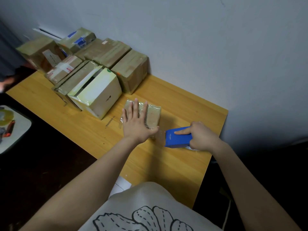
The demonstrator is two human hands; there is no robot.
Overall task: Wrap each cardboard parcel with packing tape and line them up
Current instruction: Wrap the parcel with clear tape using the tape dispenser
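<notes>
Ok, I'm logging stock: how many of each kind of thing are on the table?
Brown parcels in the back pile: 6 that I can tell apart
Cream box: 1
Small parcel under the left hand: 1
Blue tape dispenser in the right hand: 1
Total: 9

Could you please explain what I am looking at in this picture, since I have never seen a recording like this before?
There is no machine here: a camera worn on a person's head looks down at their own two arms. The left hand presses flat on a small cardboard parcel on the wooden table. The right hand grips a blue tape dispenser, and clear tape runs from it to the parcel. Further back, by the wall, stand other taped parcels and a white box.
</notes>
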